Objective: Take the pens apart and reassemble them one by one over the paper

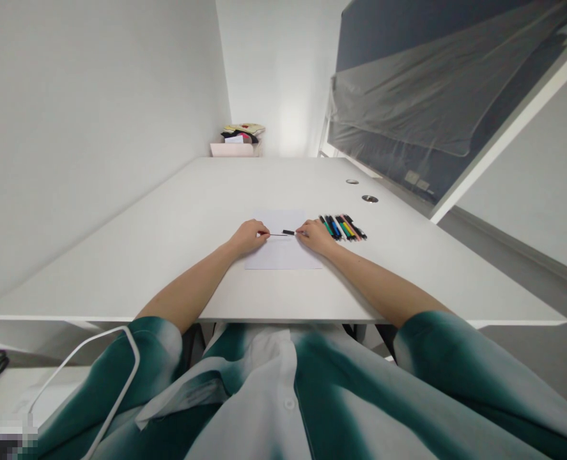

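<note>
A white sheet of paper (283,255) lies on the white table (168,217) in front of me. My left hand (251,236) rests at its left side, fingers pinched round the left end of a thin dark stick-like item (277,235). At the right side, my right hand (314,235) is closed, fingertips together at the right end of a black-capped pen (288,232). The black part points left, just above the thin item's right end. To the right of my right hand, several coloured pens (343,227) lie side by side.
A light box (232,150) with folded cloth items stands beyond the table's far edge. Two round metal fittings (370,199) are set in the table at the right. A dark panel under clear plastic (408,96) leans in at the upper right.
</note>
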The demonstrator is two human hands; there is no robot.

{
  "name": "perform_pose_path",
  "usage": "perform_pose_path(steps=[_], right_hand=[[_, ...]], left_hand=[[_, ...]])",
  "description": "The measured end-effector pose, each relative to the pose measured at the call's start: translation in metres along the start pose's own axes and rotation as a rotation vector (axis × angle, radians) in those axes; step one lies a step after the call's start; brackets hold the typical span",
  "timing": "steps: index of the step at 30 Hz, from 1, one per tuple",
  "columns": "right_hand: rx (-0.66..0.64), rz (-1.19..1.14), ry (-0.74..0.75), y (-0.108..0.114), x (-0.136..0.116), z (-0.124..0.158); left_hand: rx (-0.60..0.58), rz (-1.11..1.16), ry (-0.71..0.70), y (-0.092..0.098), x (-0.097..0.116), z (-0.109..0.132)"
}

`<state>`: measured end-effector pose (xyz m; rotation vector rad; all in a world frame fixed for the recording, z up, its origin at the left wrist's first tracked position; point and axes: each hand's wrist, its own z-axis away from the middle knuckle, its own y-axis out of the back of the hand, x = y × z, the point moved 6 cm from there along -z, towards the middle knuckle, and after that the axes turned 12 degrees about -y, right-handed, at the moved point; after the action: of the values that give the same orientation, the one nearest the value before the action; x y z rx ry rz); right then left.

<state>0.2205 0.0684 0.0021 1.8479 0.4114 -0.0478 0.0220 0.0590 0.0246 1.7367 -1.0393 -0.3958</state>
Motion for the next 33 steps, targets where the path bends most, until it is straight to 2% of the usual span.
perform_pose_path(steps=[15, 24, 33], right_hand=[[-0.038, 0.088, -0.039, 0.016, 0.001, 0.003], [-0.034, 0.038, 0.008, 0.018, -0.009, 0.007], [-0.075, -0.164, 0.186, 0.015, -0.025, 0.014]], left_hand=[[0.008, -0.030, 0.099, 0.015, -0.025, 0.007], [0.009, 0.001, 0.077, 0.007, -0.014, 0.005], [0.019, 0.062, 0.036, 0.002, 0.004, -0.001]])
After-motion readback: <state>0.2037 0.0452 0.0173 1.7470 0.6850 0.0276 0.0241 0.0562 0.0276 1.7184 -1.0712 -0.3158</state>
